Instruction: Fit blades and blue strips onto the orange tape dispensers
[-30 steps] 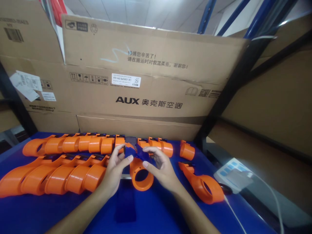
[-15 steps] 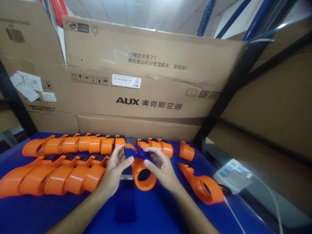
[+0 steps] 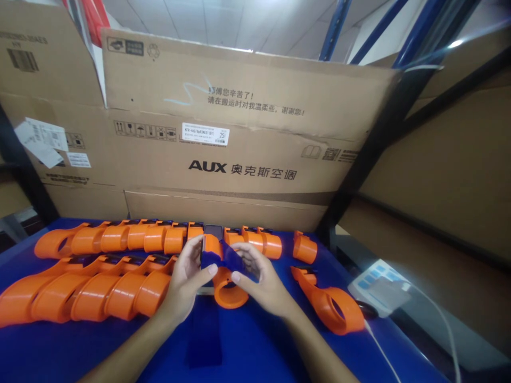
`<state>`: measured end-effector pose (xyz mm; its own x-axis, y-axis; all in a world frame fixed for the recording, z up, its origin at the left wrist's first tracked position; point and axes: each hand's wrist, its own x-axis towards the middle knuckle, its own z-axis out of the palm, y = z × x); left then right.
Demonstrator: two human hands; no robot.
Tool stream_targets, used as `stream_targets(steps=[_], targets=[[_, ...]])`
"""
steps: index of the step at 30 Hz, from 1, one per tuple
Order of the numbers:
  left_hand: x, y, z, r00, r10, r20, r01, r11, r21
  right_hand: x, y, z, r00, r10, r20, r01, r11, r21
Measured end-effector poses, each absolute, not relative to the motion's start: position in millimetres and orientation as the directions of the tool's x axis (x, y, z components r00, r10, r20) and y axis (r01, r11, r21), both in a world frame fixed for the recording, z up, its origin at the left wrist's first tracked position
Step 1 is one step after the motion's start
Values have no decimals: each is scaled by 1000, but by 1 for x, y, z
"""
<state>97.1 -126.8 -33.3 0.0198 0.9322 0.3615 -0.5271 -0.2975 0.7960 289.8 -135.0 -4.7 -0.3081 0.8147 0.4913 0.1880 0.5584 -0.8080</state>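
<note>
Near the middle of the blue table, an orange tape dispenser [image 3: 230, 291] with a ring-shaped end is held between both hands. My left hand [image 3: 187, 279] grips its upper end from the left, thumb over a dark blue piece. On the other side, my right hand [image 3: 259, 279] has its thumb near the ring and its fingers around a dark blue flap [image 3: 233, 258]. The fingertips behind the flap are partly hidden. Just behind the hands lies a dark rectangular object [image 3: 214, 231].
Two rows of orange dispensers [image 3: 90, 295] line the left side, with more behind. Another orange dispenser [image 3: 347, 314] rests at the right, beside a white-and-blue device [image 3: 381, 287] with a cable. A cardboard sheet [image 3: 223, 143] stands behind the blue table [image 3: 255, 351].
The held dispenser has turned, so its ring looks narrower and sits slightly further left, and more of its orange upper end shows. Both hands remain on it.
</note>
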Motion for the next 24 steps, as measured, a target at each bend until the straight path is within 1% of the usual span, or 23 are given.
stream_targets(steps=[2,3,6,8,10,13,17,24], targets=[[96,-126,-35,15,934,358,-505,-302,809,290,-136,-4,-293,782,550,277,620,-734],[96,-125,-36,14,935,355,-488,-304,818,290,-136,-4,-280,756,591,334,654,-678],[95,-124,-36,20,934,357,-424,-316,849,292,-136,-7,-289,647,705,492,732,-471],[95,-123,-35,22,929,369,-385,-333,861,292,-135,-9,-313,581,751,540,759,-363],[95,-124,-33,11,924,382,-355,-354,865,293,-135,-10,-324,532,783,561,774,-294],[94,-126,-32,-16,913,408,-317,-392,864,292,-134,-13,-329,474,817,565,792,-232],[95,-128,-30,-39,899,436,-301,-426,853,292,-133,-14,-331,415,848,555,812,-181],[93,-124,-32,-77,892,445,-264,-448,854,291,-133,-16,-345,386,856,570,810,-136]])
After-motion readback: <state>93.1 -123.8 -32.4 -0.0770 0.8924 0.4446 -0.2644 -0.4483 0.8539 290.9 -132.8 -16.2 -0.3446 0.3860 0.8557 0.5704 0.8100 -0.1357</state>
